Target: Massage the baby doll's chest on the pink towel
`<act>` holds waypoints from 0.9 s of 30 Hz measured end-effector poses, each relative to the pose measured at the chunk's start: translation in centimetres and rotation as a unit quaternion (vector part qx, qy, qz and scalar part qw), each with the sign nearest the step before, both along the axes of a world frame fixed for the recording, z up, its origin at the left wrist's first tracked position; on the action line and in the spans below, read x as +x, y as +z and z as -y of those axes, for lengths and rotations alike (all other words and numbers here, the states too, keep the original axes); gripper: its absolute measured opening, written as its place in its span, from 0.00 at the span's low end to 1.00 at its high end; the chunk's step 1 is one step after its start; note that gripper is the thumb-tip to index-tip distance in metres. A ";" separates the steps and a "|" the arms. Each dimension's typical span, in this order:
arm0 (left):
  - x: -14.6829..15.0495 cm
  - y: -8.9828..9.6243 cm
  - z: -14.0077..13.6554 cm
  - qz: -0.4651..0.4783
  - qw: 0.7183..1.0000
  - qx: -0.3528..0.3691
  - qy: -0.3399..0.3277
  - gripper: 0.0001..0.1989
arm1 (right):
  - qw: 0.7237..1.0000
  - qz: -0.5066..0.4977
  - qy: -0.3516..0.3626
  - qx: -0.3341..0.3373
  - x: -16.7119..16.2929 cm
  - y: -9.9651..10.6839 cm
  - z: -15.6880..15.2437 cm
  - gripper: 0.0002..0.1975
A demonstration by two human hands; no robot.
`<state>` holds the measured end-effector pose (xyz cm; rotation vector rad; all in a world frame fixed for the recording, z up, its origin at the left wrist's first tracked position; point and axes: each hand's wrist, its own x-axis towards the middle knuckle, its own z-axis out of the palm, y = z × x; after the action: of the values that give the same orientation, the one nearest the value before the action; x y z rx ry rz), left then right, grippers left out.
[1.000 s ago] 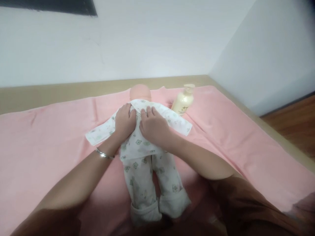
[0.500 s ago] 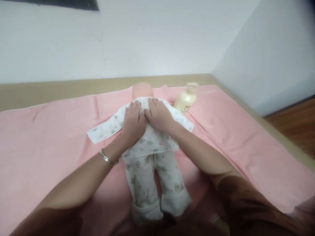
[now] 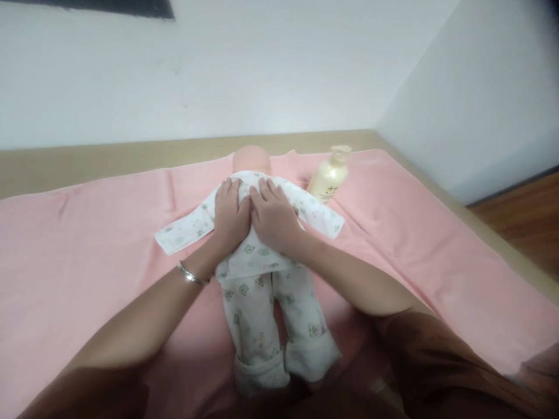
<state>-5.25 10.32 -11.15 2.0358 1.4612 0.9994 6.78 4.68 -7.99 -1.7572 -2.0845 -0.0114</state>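
Note:
A baby doll (image 3: 250, 158) lies face down on a pink towel (image 3: 87, 244), head toward the wall, dressed in a white printed top and trousers (image 3: 257, 314). My left hand (image 3: 230, 216) rests flat on the left side of its back, a silver bangle on that wrist. My right hand (image 3: 273, 217) lies flat beside it on the right side of the back. Both palms press on the cloth, thumbs almost touching. The doll's sleeves spread out to either side.
A cream pump bottle (image 3: 331, 174) lies on the towel just right of the doll's shoulder. A tan bed edge (image 3: 109, 157) runs along the white wall behind. Wooden floor (image 3: 519, 227) shows at the right.
Both hands slid a little down the doll's back from near the collar and drew closer together. The doll and bottle stay where they were.

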 end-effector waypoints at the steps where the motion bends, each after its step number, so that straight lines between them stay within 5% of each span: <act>1: 0.0 -0.1 -0.1 0.005 1.000 -0.006 0.004 0.29 | 1.000 -0.003 0.002 0.001 0.0 -0.1 -0.1 0.26; 6: 0.0 -0.5 0.0 -0.012 1.000 -0.001 0.012 0.30 | 0.999 -0.032 0.023 -0.013 1.2 -0.4 -1.8 0.27; 12: 0.6 1.4 2.6 -0.096 0.991 0.059 -0.070 0.27 | 0.996 -0.064 -0.002 -0.063 3.4 -0.1 -4.2 0.31; 27: -0.1 2.0 -0.7 -0.035 0.995 -0.096 -0.014 0.31 | 0.995 0.091 -0.040 0.019 1.1 -0.4 -1.0 0.32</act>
<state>-5.34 11.04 -9.12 1.9642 1.4971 0.7521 7.85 5.70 -8.39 -1.8765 -2.1216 -0.2414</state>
